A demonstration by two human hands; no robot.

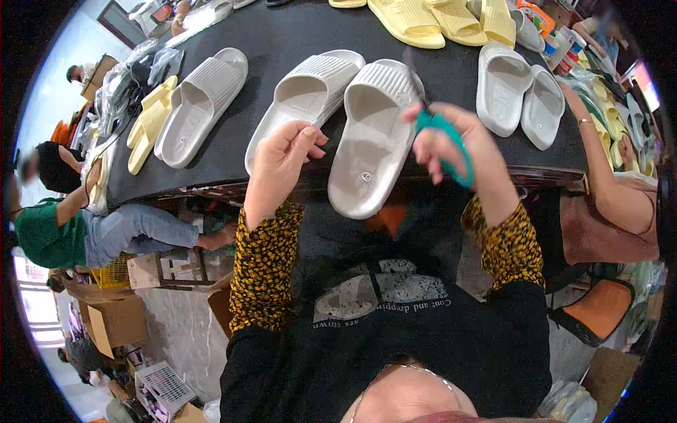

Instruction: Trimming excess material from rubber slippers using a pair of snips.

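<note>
Left hand (278, 166): thumb and fingertips pinched together, gap closed, in front of a grey slipper (303, 95) on the dark table (268, 39); I couldn't tell if anything thin sat between them. Right hand (462, 144): blurred, fingers curled round the green handles of a pair of scissors (457, 141), partly closed; blades pointed away from the wearer, by the strap's right side on the nearest slipper. Couldn't tell if they touched it. That nearest grey slipper (367, 169) lay between the two hands, toe away, heel out toward the wearer across the table's near edge, small round mark on the footbed. Another grey pair (201, 106) stood to the left beside yellow slippers (148, 127), one more grey pair (504, 92) to the right. More yellow slippers (409, 25) lined the far side. A co-worker in green (49, 229) sat at left.
</note>
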